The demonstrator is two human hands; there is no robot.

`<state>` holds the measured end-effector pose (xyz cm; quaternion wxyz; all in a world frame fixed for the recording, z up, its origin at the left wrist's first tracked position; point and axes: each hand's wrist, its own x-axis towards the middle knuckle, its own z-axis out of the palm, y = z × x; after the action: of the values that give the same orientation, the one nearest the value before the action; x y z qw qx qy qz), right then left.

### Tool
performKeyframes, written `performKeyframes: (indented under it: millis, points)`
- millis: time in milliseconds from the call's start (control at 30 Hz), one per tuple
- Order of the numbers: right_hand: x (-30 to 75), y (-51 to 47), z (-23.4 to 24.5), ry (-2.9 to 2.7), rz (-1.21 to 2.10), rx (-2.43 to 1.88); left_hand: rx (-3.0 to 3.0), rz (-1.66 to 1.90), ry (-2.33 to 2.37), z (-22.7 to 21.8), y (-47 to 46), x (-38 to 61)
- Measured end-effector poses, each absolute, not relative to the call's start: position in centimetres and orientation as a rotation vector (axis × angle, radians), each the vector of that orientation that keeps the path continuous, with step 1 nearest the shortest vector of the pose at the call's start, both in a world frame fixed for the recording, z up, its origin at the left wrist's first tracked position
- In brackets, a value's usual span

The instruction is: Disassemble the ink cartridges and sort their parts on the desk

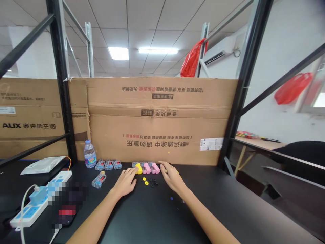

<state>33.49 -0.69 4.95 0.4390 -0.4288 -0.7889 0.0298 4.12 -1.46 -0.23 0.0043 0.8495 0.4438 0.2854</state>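
Observation:
My left hand (126, 181) rests on the black table (215, 203), fingers stretched toward a yellow block (138, 168) at the left end of a short row of small plastic pieces. Pink blocks (150, 167) continue that row to the right. My right hand (171, 176) lies just right of the row, its fingers curled near the last pink block and over something yellowish that I cannot make out. Between my hands lie two small yellow rings (145, 181) and a few tiny black parts (153, 183).
Three clear plastic pieces (108, 164) stand in a row by a small water bottle (89, 154); another clear one (99, 179) lies nearer. A white power strip (38, 200) and a silver bag (43, 165) sit at left. A cardboard wall (157, 118) and black shelf posts (240, 84) bound the table.

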Motion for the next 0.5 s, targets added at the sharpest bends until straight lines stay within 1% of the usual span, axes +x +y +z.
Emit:
performKeyframes:
  millis: [233, 500]
  points:
    - [33.1, -1.6, 5.3, -2.045, 0.074, -1.291, 2.727, 0.852, 1.375, 0.6, -2.2, 3.7]
    - [33.6, -1.7, 5.4, -2.056, 0.077, -1.317, 2.659, 0.885, 1.394, 1.0, -2.3, 3.3]
